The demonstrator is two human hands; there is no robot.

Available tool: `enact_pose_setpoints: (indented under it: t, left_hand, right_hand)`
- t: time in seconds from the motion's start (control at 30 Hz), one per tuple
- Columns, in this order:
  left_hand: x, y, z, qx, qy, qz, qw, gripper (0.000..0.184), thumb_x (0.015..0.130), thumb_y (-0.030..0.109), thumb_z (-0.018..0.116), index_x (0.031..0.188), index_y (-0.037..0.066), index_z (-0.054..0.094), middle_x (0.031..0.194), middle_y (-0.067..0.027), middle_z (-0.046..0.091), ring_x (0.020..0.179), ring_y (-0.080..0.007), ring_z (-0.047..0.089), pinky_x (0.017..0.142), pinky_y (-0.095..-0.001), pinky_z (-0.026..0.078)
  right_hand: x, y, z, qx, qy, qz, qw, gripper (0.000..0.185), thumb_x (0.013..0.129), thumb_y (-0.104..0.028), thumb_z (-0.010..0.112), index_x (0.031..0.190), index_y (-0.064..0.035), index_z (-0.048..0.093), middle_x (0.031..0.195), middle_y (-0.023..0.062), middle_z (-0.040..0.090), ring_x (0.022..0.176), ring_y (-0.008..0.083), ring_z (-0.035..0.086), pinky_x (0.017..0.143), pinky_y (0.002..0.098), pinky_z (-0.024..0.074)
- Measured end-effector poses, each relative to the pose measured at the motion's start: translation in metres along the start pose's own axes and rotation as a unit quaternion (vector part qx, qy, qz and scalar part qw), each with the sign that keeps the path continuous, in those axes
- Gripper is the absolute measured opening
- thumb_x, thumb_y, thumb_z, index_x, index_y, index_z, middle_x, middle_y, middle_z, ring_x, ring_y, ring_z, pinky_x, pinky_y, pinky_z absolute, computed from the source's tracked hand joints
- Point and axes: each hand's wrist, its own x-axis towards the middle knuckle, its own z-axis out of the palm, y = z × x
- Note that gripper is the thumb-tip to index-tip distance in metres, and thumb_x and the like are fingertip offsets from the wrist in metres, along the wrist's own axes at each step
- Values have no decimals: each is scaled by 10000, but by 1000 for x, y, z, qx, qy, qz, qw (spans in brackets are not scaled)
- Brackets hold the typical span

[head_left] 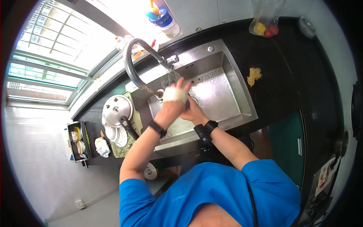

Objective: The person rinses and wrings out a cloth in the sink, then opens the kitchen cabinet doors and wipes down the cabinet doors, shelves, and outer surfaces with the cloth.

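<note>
Over the sink [245, 94], my left hand [174, 101] is close to the tap's spout, its fingers stretched out and apart, slightly blurred. A pale yellowish-white patch covers the back of that hand; I cannot tell what it is. Just to the right, my right hand [194, 112] is curled round a small dark-blue thing [187, 104], mostly hidden between the two hands. The curved metal tap [130, 62] arches over the left end of the sink.
Left of the sink, a pressure-cooker lid [118, 109] and white dishes [120, 137] lie on a green mat [135, 106]. A yellow sponge-like piece [254, 76] lies on the black counter [280, 87]. Behind are a blue-lidded jar [168, 26] and a produce bag [264, 24].
</note>
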Motion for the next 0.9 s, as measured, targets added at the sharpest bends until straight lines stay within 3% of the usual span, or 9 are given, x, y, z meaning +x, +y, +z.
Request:
enact_pose_setpoints:
  t: [0.1,0.2,0.3,0.4,0.47,0.57,0.67,0.8,0.9]
  left_hand:
    - [-42,17,-5,43,-52,79,995,713,757,26,664,1444,115,494,1467,-202,478,1032,-347,635,855,-429,535]
    - [-55,21,-5,77,-83,125,986,760,741,65,688,1466,110,464,1476,-199,475,949,-297,631,818,-401,528]
    - [-57,14,8,59,-15,164,985,729,746,115,692,1442,93,475,1380,-149,542,885,-253,611,786,-378,521]
    - [-56,13,9,57,-63,180,980,617,747,163,689,1342,98,540,1206,-83,582,879,-237,599,779,-366,513]
    - [-55,7,10,70,-42,205,975,552,743,174,684,1277,100,564,1140,-70,572,885,-224,597,776,-356,510]
    - [-55,8,-4,80,-38,239,967,450,736,184,674,1172,105,599,1075,-55,560,900,-205,591,771,-341,506]
    - [-53,13,-29,76,-38,275,958,404,737,170,660,1132,104,611,1084,-54,559,919,-196,583,773,-333,507]
    - [-56,17,-42,65,-25,330,942,426,740,130,654,1163,95,611,1137,-66,563,936,-202,587,795,-331,514]
    - [-56,18,-45,77,-25,334,939,437,753,99,652,1188,91,609,1158,-66,585,950,-211,607,812,-330,517]
  right_hand:
    - [-19,-15,-2,-39,-47,35,998,357,931,-437,660,1143,-153,617,1051,-7,673,1033,174,638,951,385,521]
    - [-14,-22,-26,-49,-4,121,991,284,940,-480,617,1077,-232,629,1038,-46,665,986,132,619,896,388,484]
    - [-16,-23,-41,-66,12,165,984,260,938,-528,593,1061,-300,610,1072,-82,644,1028,122,563,879,427,394]
    - [-59,-20,-1,-139,69,139,978,331,934,-561,574,1104,-279,608,1120,-62,631,1088,153,538,931,496,362]
    - [-72,-18,12,-112,62,145,981,456,931,-638,541,1168,-256,614,1136,-22,628,1092,171,543,980,584,361]
    - [-70,-22,-3,-94,7,127,987,622,911,-733,498,1226,-208,609,1194,19,628,1115,203,563,993,606,414]
    - [-49,-28,-30,28,0,128,991,716,900,-787,457,1242,-175,604,1251,44,623,1118,241,596,956,560,500]
    - [-56,-19,-19,-125,-11,-17,992,709,947,-756,399,1204,-132,617,1254,73,630,1112,294,630,966,501,538]
    - [-61,-11,-3,-46,-71,-57,995,658,958,-726,414,1157,-141,641,1205,80,655,1149,340,627,998,519,532]
